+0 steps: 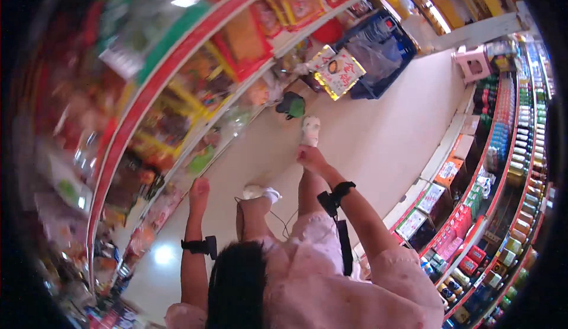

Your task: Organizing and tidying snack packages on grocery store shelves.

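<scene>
My left hand (200, 189) hangs in the air beside the left shelves, curled into a loose fist with nothing showing in it. Ahead of my body, my right hand (312, 158) is also closed, and no object sticks out of it. It hovers over my forward leg, close above a white shoe (310, 130) in this view. Black bands with small devices sit on both wrists, such as the right band (336, 196). My other white shoe (263, 193) is farther back on the pale floor (378, 145). Neither hand touches the shelves.
Shelves with packaged goods (239, 39) curve along the left. Bottles and cans fill the right shelves (515, 151). Ahead stand a dark blue crate (378, 86), a white-and-yellow package (336, 71), a dark green bag (291, 105) and a pink stool (471, 64). A thin cable hangs near my legs.
</scene>
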Demonstrator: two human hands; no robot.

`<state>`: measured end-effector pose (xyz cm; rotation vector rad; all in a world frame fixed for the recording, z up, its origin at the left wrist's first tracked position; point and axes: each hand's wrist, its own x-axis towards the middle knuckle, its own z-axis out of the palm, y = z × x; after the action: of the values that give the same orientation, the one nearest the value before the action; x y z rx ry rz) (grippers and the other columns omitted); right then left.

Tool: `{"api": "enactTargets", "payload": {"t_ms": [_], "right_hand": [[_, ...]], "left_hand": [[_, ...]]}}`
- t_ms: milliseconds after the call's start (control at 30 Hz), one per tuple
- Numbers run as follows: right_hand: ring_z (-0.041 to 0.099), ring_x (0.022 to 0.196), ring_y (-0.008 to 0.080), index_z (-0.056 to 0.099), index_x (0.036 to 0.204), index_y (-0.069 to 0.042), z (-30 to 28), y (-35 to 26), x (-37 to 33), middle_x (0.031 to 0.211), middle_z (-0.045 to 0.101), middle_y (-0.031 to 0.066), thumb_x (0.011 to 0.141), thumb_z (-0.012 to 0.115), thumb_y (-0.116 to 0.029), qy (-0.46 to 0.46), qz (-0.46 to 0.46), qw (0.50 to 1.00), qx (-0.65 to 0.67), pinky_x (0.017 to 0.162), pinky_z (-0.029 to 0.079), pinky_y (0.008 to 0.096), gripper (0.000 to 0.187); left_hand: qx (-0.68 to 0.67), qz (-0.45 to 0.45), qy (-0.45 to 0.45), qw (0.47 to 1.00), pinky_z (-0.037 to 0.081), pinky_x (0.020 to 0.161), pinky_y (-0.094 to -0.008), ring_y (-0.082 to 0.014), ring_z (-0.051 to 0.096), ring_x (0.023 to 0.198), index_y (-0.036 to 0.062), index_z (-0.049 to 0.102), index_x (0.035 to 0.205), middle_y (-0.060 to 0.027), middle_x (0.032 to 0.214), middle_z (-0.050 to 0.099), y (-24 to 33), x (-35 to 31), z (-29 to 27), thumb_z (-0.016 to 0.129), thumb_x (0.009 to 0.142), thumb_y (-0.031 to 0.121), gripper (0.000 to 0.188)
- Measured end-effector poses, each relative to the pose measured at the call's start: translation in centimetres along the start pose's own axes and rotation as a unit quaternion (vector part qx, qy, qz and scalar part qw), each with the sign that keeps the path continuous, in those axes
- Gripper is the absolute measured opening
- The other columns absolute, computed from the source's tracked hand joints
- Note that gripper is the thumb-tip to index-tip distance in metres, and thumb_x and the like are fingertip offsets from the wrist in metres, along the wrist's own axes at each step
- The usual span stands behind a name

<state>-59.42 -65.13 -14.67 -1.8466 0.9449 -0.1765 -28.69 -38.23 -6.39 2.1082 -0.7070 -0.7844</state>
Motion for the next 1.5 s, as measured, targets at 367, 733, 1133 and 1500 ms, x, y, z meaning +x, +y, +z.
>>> {"api": "enactTargets", "payload": {"t_ms": [367,733,1133,1500], "right_hand": [[0.055,0.062,0.0299,0.049,0.082,-0.005,13.8,-28.7,-7.2,0.068,0.056,0.0126,0.075,0.053,-0.016,-0.302,-0.339,0.874,-0.175,0.057,0.042,0.039,0.014],[0.05,0.06,0.0217,0.047,0.084,-0.003,31.6,-45.1,-6.0,0.068,0.052,0.0136,0.081,0.05,-0.017,-0.464,-0.413,0.73,-0.284,0.058,0.041,0.0354,0.015],[0.049,0.062,0.0101,0.046,0.082,-0.007,55.9,-64.6,-8.1,0.066,0.046,0.0011,0.083,0.051,-0.012,-0.56,-0.3,0.771,-0.051,0.055,0.042,0.0253,0.007],[0.058,0.082,0.0194,0.046,0.1,-0.007,78.6,-85.3,-6.1,0.087,0.056,0.0083,0.082,0.054,-0.011,-0.485,-0.077,0.824,0.284,0.075,0.049,0.0323,0.02]], "left_hand": [[-0.279,0.075,0.394,0.872,0.046,0.069,-0.0268,-0.014,0.053,0.073,0.0027,0.053,0.088,-0.0059,0.079,0.054,-17.4,-34.5,-20.2,0.053,0.079,-0.002,0.011],[-0.355,-0.062,0.538,0.762,0.047,0.071,-0.0276,-0.015,0.058,0.077,0.0009,0.054,0.093,-0.0074,0.081,0.059,-14.8,-39.0,-18.6,0.051,0.083,0.007,0.012],[-0.312,-0.167,0.533,0.769,0.045,0.074,-0.0281,-0.0149,0.057,0.081,0.0038,0.054,0.098,-0.0056,0.084,0.059,-20.5,-35.6,-41.9,0.05,0.085,0.011,0.016],[-0.363,-0.115,0.515,0.768,0.045,0.075,-0.0283,-0.0136,0.057,0.084,0.0041,0.053,0.101,-0.0061,0.089,0.059,-32.4,-38.3,-54.6,0.047,0.086,0.01,0.018]]}}
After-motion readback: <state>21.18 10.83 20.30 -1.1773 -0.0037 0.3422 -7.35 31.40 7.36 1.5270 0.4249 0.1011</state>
